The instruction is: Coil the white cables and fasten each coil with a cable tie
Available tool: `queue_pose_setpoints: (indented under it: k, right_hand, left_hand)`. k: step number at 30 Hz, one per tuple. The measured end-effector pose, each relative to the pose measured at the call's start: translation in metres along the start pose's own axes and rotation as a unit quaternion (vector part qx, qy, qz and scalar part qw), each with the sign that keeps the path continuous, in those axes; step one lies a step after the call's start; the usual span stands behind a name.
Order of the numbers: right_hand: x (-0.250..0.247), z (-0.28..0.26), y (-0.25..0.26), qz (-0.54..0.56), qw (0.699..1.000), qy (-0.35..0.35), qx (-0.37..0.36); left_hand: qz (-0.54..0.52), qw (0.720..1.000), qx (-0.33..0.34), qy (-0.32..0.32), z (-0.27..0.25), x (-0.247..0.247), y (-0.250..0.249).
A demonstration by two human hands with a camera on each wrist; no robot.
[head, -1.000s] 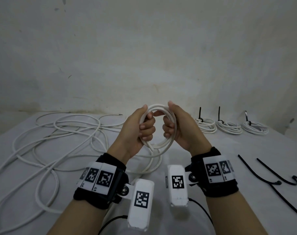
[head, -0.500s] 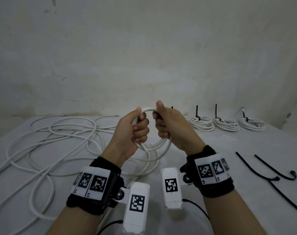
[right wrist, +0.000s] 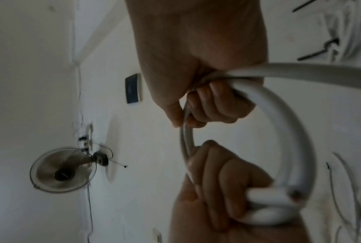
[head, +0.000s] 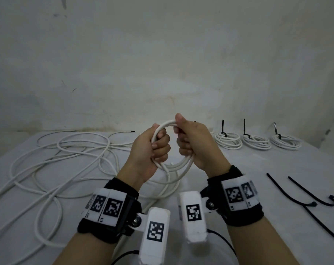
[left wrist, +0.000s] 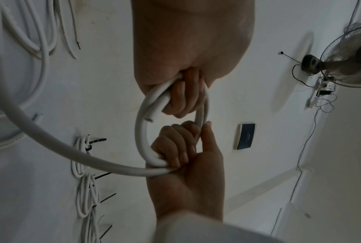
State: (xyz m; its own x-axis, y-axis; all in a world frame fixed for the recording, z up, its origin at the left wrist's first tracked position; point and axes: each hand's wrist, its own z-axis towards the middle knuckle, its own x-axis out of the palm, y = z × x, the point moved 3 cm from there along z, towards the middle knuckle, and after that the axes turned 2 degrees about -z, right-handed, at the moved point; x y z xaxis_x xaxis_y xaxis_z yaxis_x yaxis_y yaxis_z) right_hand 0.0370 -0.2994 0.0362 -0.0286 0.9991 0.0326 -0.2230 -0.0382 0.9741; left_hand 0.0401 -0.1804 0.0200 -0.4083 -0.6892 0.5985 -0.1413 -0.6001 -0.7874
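Note:
A small coil of white cable [head: 183, 165] is held upright above the table between both hands. My left hand [head: 160, 148] grips its left side with the fingers curled round the strands. My right hand [head: 183, 142] grips the top right, with the thumb pressed on the top. The left wrist view shows the coil [left wrist: 141, 131] between the left hand [left wrist: 183, 98] and right hand [left wrist: 175, 148]. In the right wrist view, the right hand [right wrist: 210, 105] and left hand [right wrist: 223, 180] both clasp the coil [right wrist: 295, 139]. One strand [head: 169, 180] trails down to the loose white cables [head: 66, 150].
Three tied coils [head: 228, 140], [head: 256, 143], [head: 285, 143] sit in a row at the back right, each with a black tie sticking up. Loose black cable ties [head: 296, 196] lie on the table's right side. The wall stands close behind the table [head: 238, 165].
Both hands have shifted slightly left with the coil. My right hand has slid along the top of the coil toward my left hand. Both grips have held.

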Motion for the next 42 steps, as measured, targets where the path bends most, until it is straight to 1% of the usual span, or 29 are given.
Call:
queue_pose_setpoints:
  k: [1,3,6,8,10,11,12,13,14,15,16,18,21,23,26,28,29,30,31,32,33,34,35,36,37,38,39,40,42]
  right_hand:
    - [0.0,-0.001,0.0,0.033,0.998,0.021,0.042]
    - [-0.002,-0.002,0.001,0.052,0.996,0.02,0.075]
    - [-0.003,-0.004,0.004,0.056,0.996,-0.039,0.059]
    - [-0.003,-0.005,0.007,0.096,0.991,-0.077,0.044]
    - [-0.008,-0.004,0.01,0.148,0.982,-0.111,0.03]
    - [-0.012,-0.004,0.012,0.172,0.977,-0.124,0.024]
    - [-0.015,-0.004,0.013,0.193,0.972,-0.135,0.02]
    - [-0.018,-0.004,0.014,0.211,0.967,-0.144,0.018]
    - [-0.021,-0.004,0.014,0.223,0.963,-0.152,0.016]
    - [-0.023,-0.004,0.013,0.229,0.96,-0.158,0.015]
    - [-0.025,-0.003,0.012,0.232,0.959,-0.163,0.014]
    - [-0.027,-0.003,0.012,0.229,0.958,-0.17,0.015]
    - [-0.029,-0.003,0.012,0.229,0.958,-0.174,0.016]
    - [-0.027,-0.002,0.011,0.235,0.955,-0.178,0.021]
    - [-0.025,-0.001,0.008,0.262,0.947,-0.182,0.031]
    - [-0.025,-0.001,0.007,0.295,0.937,-0.18,0.044]
    - [-0.025,-0.001,0.007,0.309,0.933,-0.178,0.049]
    - [-0.025,0.0,0.007,0.318,0.93,-0.176,0.053]
    - [-0.026,0.0,0.006,0.325,0.928,-0.173,0.058]
    - [-0.026,0.0,0.006,0.332,0.926,-0.169,0.062]
    - [-0.025,0.0,0.005,0.339,0.924,-0.163,0.067]
    - [-0.024,0.0,0.004,0.347,0.922,-0.157,0.071]
    - [-0.022,0.0,0.003,0.355,0.92,-0.15,0.074]
    - [-0.02,0.0,0.003,0.362,0.918,-0.145,0.075]
    - [-0.018,0.0,0.003,0.366,0.917,-0.142,0.074]
    - [-0.016,0.0,0.003,0.364,0.918,-0.141,0.068]
    - [-0.015,-0.001,0.004,0.357,0.921,-0.142,0.06]
    - [-0.014,-0.001,0.004,0.349,0.924,-0.145,0.051]
    - [-0.013,-0.002,0.004,0.34,0.928,-0.149,0.039]
  left_hand:
    - [0.009,1.0,0.0,0.0,0.0,0.0,0.0]
    - [0.037,0.999,0.0,0.009,0.0,0.003,0.002]
    - [0.126,0.992,0.022,-0.001,0.0,0.003,0.0]
    - [0.216,0.975,0.039,-0.014,0.0,-0.001,-0.004]
    - [0.338,0.941,0.034,-0.006,-0.003,-0.009,-0.006]
    - [0.395,0.918,0.016,0.025,-0.005,-0.013,-0.006]
    - [0.445,0.892,-0.012,0.082,-0.007,-0.016,-0.003]
    - [0.493,0.857,-0.049,0.141,-0.01,-0.017,0.001]
    - [0.532,0.822,-0.083,0.185,-0.012,-0.019,0.007]
    - [0.559,0.797,-0.101,0.206,-0.013,-0.02,0.01]
    - [0.579,0.782,-0.098,0.208,-0.013,-0.02,0.012]
    - [0.621,0.763,-0.026,0.175,-0.01,-0.018,0.008]
    - [0.671,0.728,0.097,0.099,-0.009,-0.017,-0.007]
    - [0.708,0.683,0.172,0.051,-0.01,-0.015,-0.015]
    - [0.742,0.628,0.233,-0.025,-0.011,-0.013,-0.021]
    - [0.747,0.611,0.25,-0.08,-0.011,-0.016,-0.024]
    - [0.743,0.613,0.252,-0.093,-0.011,-0.019,-0.023]
    - [0.732,0.628,0.247,-0.096,-0.01,-0.021,-0.021]
    - [0.709,0.659,0.233,-0.094,-0.009,-0.022,-0.019]
    - [0.663,0.71,0.215,-0.1,-0.007,-0.023,-0.019]
    - [0.582,0.78,0.195,-0.119,-0.006,-0.023,-0.02]
    - [0.465,0.856,0.171,-0.146,-0.004,-0.023,-0.021]
    - [0.325,0.92,0.141,-0.169,-0.002,-0.023,-0.021]
    - [0.19,0.958,0.117,-0.182,-0.001,-0.022,-0.021]
    - [0.069,0.975,0.098,-0.186,0.0,-0.02,-0.02]
    - [-0.037,0.979,0.084,-0.183,0.0,-0.018,-0.018]
    - [-0.119,0.973,0.073,-0.181,-0.001,-0.017,-0.016]
    - [-0.173,0.965,0.064,-0.185,-0.002,-0.016,-0.015]
    - [-0.225,0.955,0.05,-0.187,-0.005,-0.015,-0.015]
